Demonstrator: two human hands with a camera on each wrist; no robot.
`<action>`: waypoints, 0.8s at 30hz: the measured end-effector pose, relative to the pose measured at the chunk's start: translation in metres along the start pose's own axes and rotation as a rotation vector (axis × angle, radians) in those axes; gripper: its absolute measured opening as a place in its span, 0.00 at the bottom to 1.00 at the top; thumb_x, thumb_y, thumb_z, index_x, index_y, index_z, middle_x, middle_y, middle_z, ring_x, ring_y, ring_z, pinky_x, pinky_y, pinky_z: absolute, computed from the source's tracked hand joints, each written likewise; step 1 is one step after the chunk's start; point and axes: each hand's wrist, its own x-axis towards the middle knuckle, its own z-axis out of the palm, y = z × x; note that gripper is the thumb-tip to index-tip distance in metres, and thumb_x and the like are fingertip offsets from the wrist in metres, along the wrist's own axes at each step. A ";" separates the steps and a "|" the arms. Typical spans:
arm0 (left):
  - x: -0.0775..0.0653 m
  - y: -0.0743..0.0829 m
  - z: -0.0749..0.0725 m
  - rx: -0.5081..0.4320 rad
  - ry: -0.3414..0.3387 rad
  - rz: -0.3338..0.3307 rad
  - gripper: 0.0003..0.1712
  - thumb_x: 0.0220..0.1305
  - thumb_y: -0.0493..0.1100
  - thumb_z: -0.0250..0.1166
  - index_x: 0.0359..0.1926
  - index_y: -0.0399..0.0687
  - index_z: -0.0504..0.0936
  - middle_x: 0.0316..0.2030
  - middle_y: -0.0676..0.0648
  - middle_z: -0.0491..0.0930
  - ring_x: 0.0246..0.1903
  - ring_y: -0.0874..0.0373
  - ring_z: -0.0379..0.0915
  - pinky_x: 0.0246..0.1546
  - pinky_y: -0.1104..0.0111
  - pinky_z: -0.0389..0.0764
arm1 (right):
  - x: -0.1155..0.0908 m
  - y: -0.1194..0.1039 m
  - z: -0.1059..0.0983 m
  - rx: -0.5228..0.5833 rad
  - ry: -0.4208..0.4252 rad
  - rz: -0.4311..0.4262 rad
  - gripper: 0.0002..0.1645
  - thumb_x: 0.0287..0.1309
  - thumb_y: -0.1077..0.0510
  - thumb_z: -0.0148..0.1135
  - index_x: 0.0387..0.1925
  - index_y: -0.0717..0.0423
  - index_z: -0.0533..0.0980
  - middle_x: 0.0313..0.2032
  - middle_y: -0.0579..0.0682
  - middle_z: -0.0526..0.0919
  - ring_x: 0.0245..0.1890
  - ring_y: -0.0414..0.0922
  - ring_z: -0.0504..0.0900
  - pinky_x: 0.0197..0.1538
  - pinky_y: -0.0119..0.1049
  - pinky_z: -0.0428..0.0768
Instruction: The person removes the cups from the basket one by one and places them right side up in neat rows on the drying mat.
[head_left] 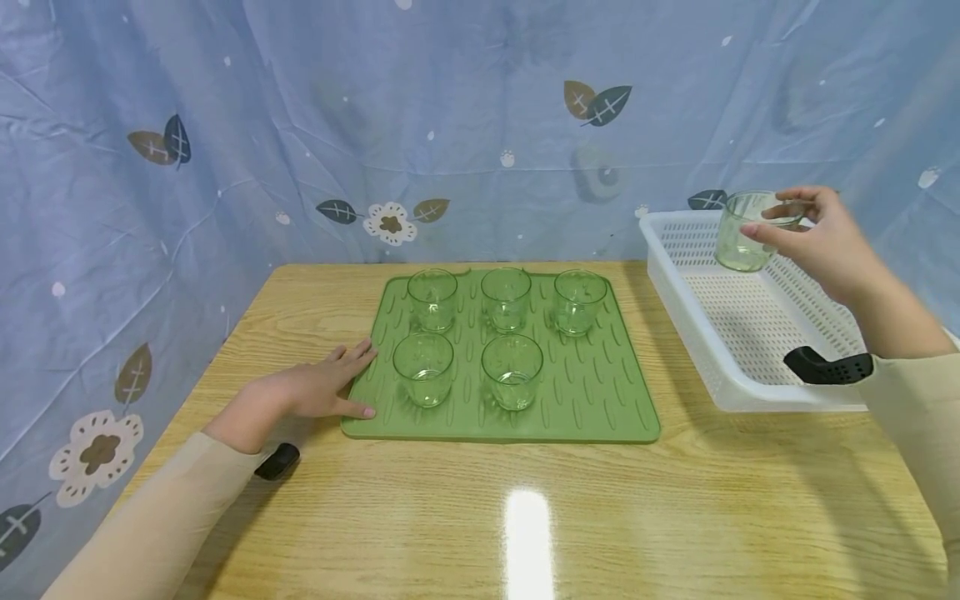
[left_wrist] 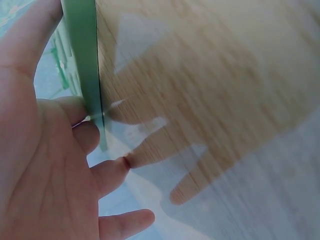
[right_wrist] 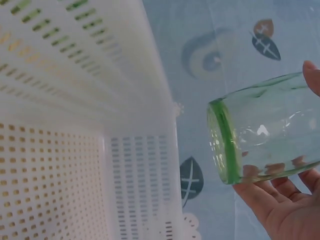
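My right hand [head_left: 825, 237] grips a clear, greenish drinking glass [head_left: 738, 242] by its upper part, over the far end of a white plastic basket [head_left: 686, 333]. In the right wrist view the glass [right_wrist: 270, 132] is held between thumb and fingers, its thick base toward the basket wall [right_wrist: 145, 100]. On the left, my left hand [head_left: 318, 387] rests with spread fingers at the left edge of a green ridged mat [head_left: 585, 408]. Several matching glasses stand upright on that mat, three in the back row and two in front, including a front glass [head_left: 512, 375].
A wooden table [head_left: 420, 517] carries the mat and the basket, with bare wood between them. Behind and to the left hangs a blue curtain [head_left: 480, 100] with leaf and flower prints. The basket's perforated floor shows below the held glass.
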 end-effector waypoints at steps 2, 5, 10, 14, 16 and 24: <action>0.000 0.000 0.000 -0.001 -0.002 -0.002 0.63 0.65 0.72 0.62 0.82 0.41 0.42 0.81 0.40 0.31 0.76 0.28 0.31 0.64 0.25 0.49 | -0.002 -0.002 0.004 0.026 0.010 -0.009 0.37 0.72 0.52 0.62 0.73 0.51 0.54 0.51 0.36 0.67 0.45 0.26 0.73 0.40 0.15 0.73; 0.000 -0.001 0.001 -0.002 -0.003 -0.002 0.63 0.65 0.72 0.62 0.82 0.41 0.43 0.81 0.39 0.30 0.76 0.28 0.31 0.64 0.25 0.50 | -0.006 -0.005 0.010 0.054 0.013 -0.021 0.31 0.73 0.54 0.62 0.68 0.43 0.57 0.50 0.38 0.67 0.45 0.25 0.74 0.42 0.16 0.73; -0.001 0.000 0.001 -0.008 0.002 0.009 0.62 0.66 0.71 0.62 0.82 0.40 0.43 0.81 0.39 0.31 0.76 0.28 0.30 0.65 0.26 0.50 | -0.013 -0.011 0.016 0.026 -0.006 -0.014 0.39 0.74 0.49 0.61 0.78 0.46 0.56 0.52 0.35 0.66 0.50 0.27 0.72 0.42 0.19 0.70; -0.001 0.001 0.000 -0.009 0.002 0.015 0.62 0.66 0.71 0.62 0.82 0.39 0.44 0.81 0.38 0.31 0.76 0.28 0.30 0.64 0.26 0.51 | -0.020 -0.018 0.021 0.008 -0.009 -0.004 0.41 0.73 0.46 0.61 0.80 0.42 0.57 0.52 0.31 0.65 0.55 0.31 0.70 0.41 0.20 0.68; -0.002 0.003 -0.001 -0.009 0.002 0.017 0.62 0.66 0.71 0.62 0.82 0.39 0.44 0.81 0.38 0.32 0.76 0.27 0.31 0.64 0.25 0.52 | -0.022 -0.020 0.024 0.017 -0.006 -0.013 0.38 0.73 0.46 0.61 0.78 0.41 0.60 0.53 0.32 0.65 0.56 0.33 0.69 0.42 0.20 0.68; -0.002 0.004 -0.001 -0.006 -0.006 0.011 0.62 0.66 0.71 0.62 0.82 0.40 0.43 0.81 0.38 0.31 0.76 0.28 0.31 0.64 0.25 0.52 | -0.027 -0.030 0.036 0.061 -0.003 -0.065 0.23 0.73 0.51 0.62 0.61 0.33 0.62 0.52 0.37 0.65 0.57 0.35 0.69 0.45 0.21 0.70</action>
